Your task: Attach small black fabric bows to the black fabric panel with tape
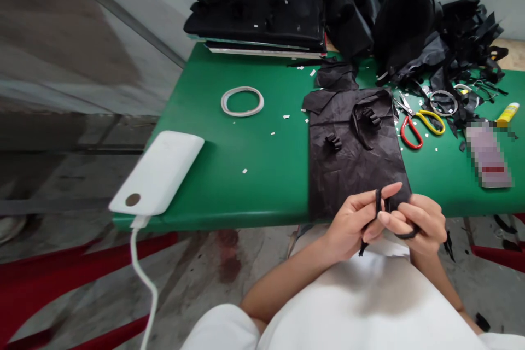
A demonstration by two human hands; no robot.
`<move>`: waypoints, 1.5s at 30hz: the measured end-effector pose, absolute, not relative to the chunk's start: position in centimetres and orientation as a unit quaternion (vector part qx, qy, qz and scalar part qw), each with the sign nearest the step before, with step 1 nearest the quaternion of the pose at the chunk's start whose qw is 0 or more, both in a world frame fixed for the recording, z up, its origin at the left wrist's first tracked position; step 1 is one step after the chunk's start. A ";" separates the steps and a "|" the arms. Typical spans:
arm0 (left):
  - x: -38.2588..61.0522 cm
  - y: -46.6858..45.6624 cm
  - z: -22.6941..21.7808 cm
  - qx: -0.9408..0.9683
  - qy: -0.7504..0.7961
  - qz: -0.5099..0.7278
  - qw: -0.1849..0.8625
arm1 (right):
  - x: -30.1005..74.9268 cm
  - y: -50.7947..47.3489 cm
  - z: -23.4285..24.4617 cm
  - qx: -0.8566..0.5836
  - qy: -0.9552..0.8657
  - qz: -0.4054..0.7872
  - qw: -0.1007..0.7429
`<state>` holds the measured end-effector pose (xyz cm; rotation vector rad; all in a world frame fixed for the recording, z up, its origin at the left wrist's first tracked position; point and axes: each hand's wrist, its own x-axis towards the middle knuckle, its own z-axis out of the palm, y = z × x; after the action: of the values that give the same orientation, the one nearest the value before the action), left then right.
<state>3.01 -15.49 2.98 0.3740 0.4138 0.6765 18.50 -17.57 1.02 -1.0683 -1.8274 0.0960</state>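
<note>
Close to my body, over the table's front edge, my left hand (pixel 350 221) and my right hand (pixel 424 224) are side by side. Both are closed on a narrow black fabric strip (pixel 378 202). The strip loops around fingers of the left hand, and one end hangs below it. Another part of it passes under the right hand's fingers. Beneath and beyond the hands lies a flat black fabric piece (pixel 332 175). Small gathered black strips (pixel 371 119) rest on top of it. Scissors (pixel 409 112) with one red and one yellow handle lie just right of the fabric.
On the green table (pixel 197 104) are a white ring-shaped roll (pixel 225 105), a white power bank (pixel 159 175) with a cable (pixel 141 270), a yellow glue stick (pixel 507 115) and a blurred-out flat object (pixel 488 153). Black fabric stack (pixel 254 11) and scraps (pixel 406 22) line the wall.
</note>
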 end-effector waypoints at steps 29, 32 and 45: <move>-0.3 -12.7 2.4 0.908 0.261 0.274 0.182 | 17.6 -16.4 3.4 -0.485 -0.672 0.270 0.490; -0.6 -12.6 2.5 0.908 0.225 0.272 0.227 | 17.8 -16.5 3.5 -0.493 -0.641 0.355 0.469; -1.1 -12.2 2.5 0.836 0.181 0.339 0.392 | 18.2 -17.2 2.8 -0.463 -0.545 0.569 0.407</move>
<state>-1.14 -12.19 2.51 2.1215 0.4596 0.8612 18.16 -17.17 2.80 -1.1671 -1.3745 1.4347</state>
